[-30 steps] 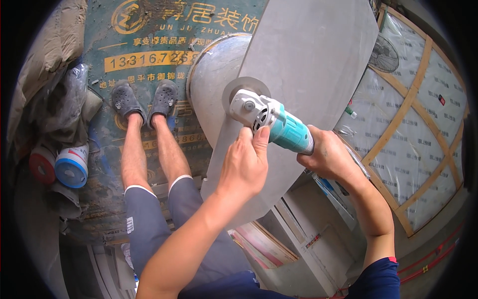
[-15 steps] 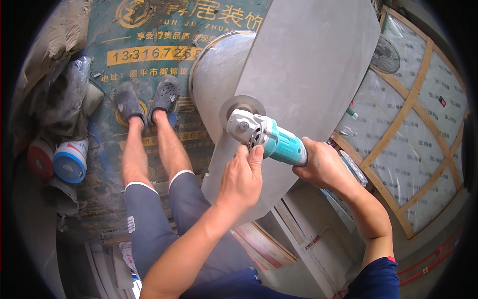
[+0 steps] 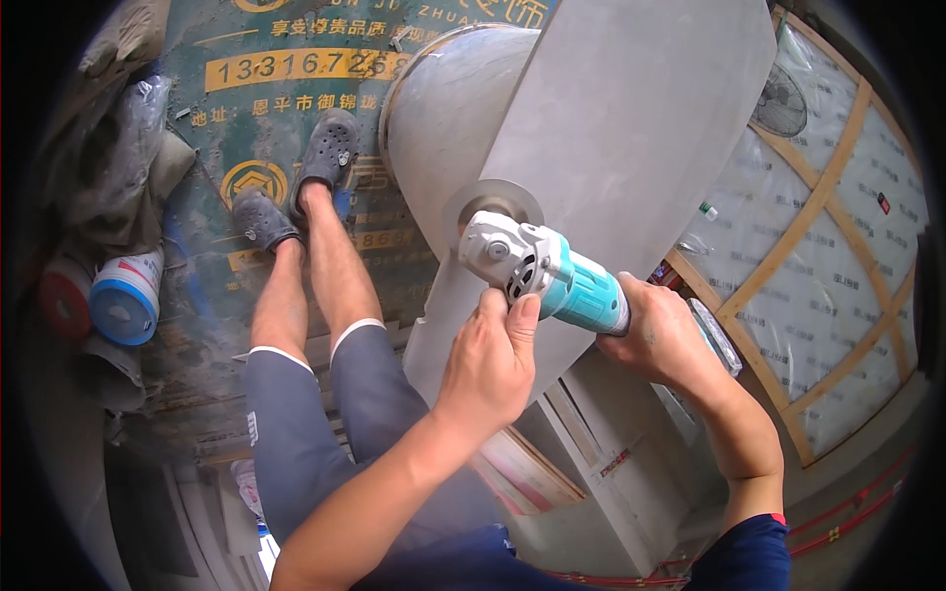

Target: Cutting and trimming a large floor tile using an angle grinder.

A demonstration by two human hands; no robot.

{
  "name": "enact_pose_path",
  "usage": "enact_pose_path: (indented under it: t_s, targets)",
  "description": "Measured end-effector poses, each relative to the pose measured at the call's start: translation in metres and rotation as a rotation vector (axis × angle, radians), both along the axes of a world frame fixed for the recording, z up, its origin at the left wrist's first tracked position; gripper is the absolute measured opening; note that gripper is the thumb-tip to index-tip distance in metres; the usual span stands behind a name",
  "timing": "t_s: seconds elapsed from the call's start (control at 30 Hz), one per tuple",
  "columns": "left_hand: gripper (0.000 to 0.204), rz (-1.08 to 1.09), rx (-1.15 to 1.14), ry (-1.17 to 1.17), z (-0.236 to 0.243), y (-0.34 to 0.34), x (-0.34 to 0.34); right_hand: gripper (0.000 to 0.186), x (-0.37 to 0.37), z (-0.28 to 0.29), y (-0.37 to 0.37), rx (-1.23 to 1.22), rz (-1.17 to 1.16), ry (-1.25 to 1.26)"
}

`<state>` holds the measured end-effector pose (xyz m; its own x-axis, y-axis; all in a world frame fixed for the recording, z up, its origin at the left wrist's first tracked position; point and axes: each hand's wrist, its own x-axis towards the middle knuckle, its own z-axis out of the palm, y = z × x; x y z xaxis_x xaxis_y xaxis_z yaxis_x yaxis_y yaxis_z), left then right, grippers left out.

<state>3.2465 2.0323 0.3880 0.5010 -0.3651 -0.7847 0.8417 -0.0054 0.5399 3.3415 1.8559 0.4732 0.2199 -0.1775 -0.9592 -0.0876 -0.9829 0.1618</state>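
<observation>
Far left, we note a white cylindrical tub with a blue lid (image 3: 123,310), lying on its side beside a red-ended round tub (image 3: 67,300). Next come two dark grey perforated clogs (image 3: 330,143) on a green printed sheet (image 3: 236,133). Right of these, a pale grey rounded drum (image 3: 439,108), partly covered from our view by the slab.

At centre, we see the left hand (image 3: 488,369) closed on the grinder near its head, thumb raised; the exact grip point is hidden. The teal and white angle grinder (image 3: 576,291) sits above the large flat grey slab (image 3: 631,118), its round grey disc (image 3: 527,197) overlapping the slab's left edge. We cannot tell the depth of contact. The right hand (image 3: 660,330) is wrapped around the grinder's rear end.

Far right, we record a round wire-guarded fan (image 3: 781,101) near a pale wooden lattice (image 3: 818,187).
</observation>
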Motion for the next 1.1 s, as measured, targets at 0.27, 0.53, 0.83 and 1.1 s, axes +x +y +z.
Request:
enact_pose_path:
  t_s: [0.27, 0.53, 0.83, 1.1]
  targets:
    - [0.043, 0.012, -0.010, -0.017, 0.004, 0.008, -0.023, 0.032, -0.020, 0.004, 0.006, 0.022, -0.013, 0.004]
    - [0.043, -0.006, -0.034, 0.042, 0.005, 0.015, -0.035, 0.033, -0.031, 0.006, 0.015, -0.025, 0.006, 0.021]
    - [0.044, 0.008, -0.043, 0.050, 0.006, 0.023, -0.051, 0.036, -0.043, 0.008, 0.024, -0.011, 0.013, 0.029]
    - [0.043, 0.026, -0.080, 0.109, 0.007, 0.028, -0.066, 0.036, -0.054, 0.008, 0.029, -0.007, 0.043, 0.051]
